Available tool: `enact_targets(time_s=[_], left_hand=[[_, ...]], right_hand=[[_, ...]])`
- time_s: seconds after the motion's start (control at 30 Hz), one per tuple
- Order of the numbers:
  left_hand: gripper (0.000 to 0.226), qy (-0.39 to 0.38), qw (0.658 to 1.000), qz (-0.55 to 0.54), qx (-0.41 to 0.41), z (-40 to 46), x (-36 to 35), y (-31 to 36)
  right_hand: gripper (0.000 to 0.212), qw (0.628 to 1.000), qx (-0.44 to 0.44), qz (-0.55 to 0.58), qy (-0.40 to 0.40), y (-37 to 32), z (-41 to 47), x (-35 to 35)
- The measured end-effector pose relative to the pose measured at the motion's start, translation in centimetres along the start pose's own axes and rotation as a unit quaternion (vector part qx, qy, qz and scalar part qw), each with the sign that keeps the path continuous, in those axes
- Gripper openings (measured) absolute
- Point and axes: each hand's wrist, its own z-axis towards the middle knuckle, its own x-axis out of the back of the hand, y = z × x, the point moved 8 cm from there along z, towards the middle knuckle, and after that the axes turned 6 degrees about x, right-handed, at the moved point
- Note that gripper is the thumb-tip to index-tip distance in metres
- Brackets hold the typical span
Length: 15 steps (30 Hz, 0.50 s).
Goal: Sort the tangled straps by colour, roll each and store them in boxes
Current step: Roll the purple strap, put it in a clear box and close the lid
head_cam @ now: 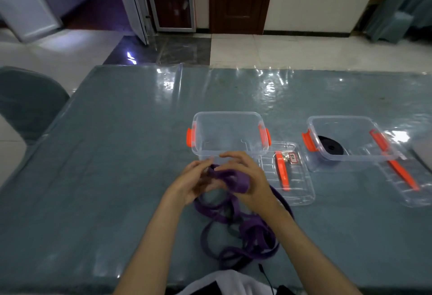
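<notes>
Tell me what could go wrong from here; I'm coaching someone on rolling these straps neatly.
The purple strap trails in crossed loops below both hands, so pulling may tighten a knot. The left hand and right hand work right against the empty clear box and could nudge it. The roll looks loose and might spring open.

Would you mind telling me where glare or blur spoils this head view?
Head view: glare streaks the far table cover; both hands on the purple strap look slightly motion-blurred; straight edges bow at the corners, as with a wide lens.
</notes>
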Motion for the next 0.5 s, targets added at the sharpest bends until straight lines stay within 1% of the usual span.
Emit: enact_targets(time_s=[0.07, 0.1, 0.13, 0.17, 0.2, 0.23, 0.3, 0.33, 0.37, 0.43, 0.5], left_hand=[[0.036, 0.019, 0.996, 0.082, -0.018, -0.4, 0.1, 0.1], [0.031, 0.038, 0.99, 0.122, -0.055, -0.7, 0.2, 0.7], [0.022, 0.053, 0.98, 0.16, -0.109, -1.3, 0.1, 1.7], [0.023, 0.051, 0.964, 0.195, -0.175, -2.0, -0.1, 2.7], [0.033, 0.023, 0.946, 0.231, -0.227, -2.8, -0.8, 3.5], [0.04, -0.023, 0.932, 0.255, -0.258, -3.7, -1.7, 3.9], [0.041, -0.109, 0.915, 0.266, -0.284, -5.3, -3.2, 4.1], [0.037, -0.125, 0.909, 0.263, -0.296, -5.9, -3.7, 4.2], [0.032, -0.117, 0.905, 0.261, -0.314, -6.3, -3.9, 4.6], [0.019, -0.074, 0.896, 0.254, -0.357, -7.2, -4.1, 5.2], [0.015, -0.027, 0.893, 0.238, -0.38, -7.5, -4.0, 5.5]], right_hand=[[0.027, 0.995, -0.059, 0.039, 0.066, -0.1, 0.5, 1.4], [0.023, 0.99, -0.096, 0.061, 0.086, -0.1, 0.6, 2.0], [0.021, 0.984, -0.129, 0.076, 0.095, 0.1, 0.7, 2.3], [0.02, 0.98, -0.152, 0.085, 0.096, 0.3, 0.7, 2.6], [0.021, 0.977, -0.168, 0.091, 0.095, 0.4, 0.7, 2.7], [0.023, 0.975, -0.176, 0.094, 0.095, 0.5, 0.8, 2.9], [0.029, 0.975, -0.175, 0.092, 0.097, 0.3, 1.0, 3.1], [0.034, 0.976, -0.171, 0.089, 0.099, 0.2, 1.1, 3.2], [0.039, 0.977, -0.169, 0.086, 0.102, 0.2, 1.2, 3.3], [0.046, 0.976, -0.169, 0.086, 0.102, -0.2, 1.5, 3.6], [0.053, 0.977, -0.166, 0.09, 0.099, -0.6, 1.7, 4.0]])
